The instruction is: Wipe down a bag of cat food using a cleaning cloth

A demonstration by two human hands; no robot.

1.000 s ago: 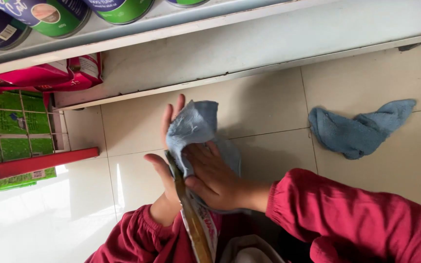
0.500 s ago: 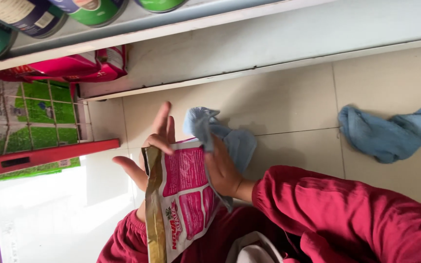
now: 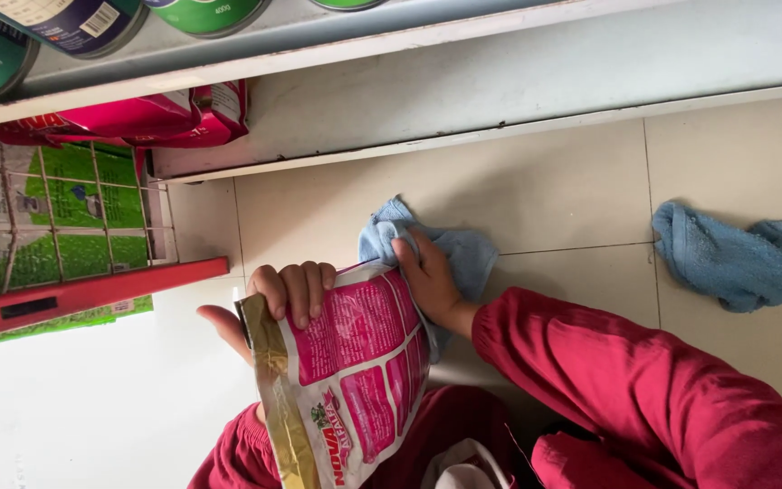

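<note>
Two hands: both in red sleeves, both busy at the middle of the view.
Left hand [image 3: 284, 292]: fingers curled over the top edge of the pouch [image 3: 348, 367], thumb behind it, gripping it.
Right hand [image 3: 427, 276]: fingers closed on the cloth [image 3: 463, 254], pressing it against the pouch's edge at 2 o'clock of the pouch.
Pouch: pink with a gold side strip, held upright and a little tilted, at 6 o'clock of the view, above the person's lap.
Cloth: light blue, bunched under the right hand, partly hidden behind the pouch; it shows at 12 and 3 o'clock of that hand.
Second cloth [image 3: 739, 256]: blue, crumpled on the floor [image 3: 572, 190] at 3 o'clock of the view, well apart from both hands.
Floor: pale tiles with thin dark joints.
Shelf [image 3: 463, 81]: pale base and edge running across 12 o'clock, just above the tiles.
Cans [image 3: 74, 20]: several on the shelf lip at 11 o'clock, green and dark blue, only their lower parts in view.
Red packs [image 3: 128, 118]: lying under the shelf at 10 o'clock, well apart from the left hand.
Rack [image 3: 65, 226]: white wire grid with a red bar at 9 o'clock, green and white packs behind the wires.
</note>
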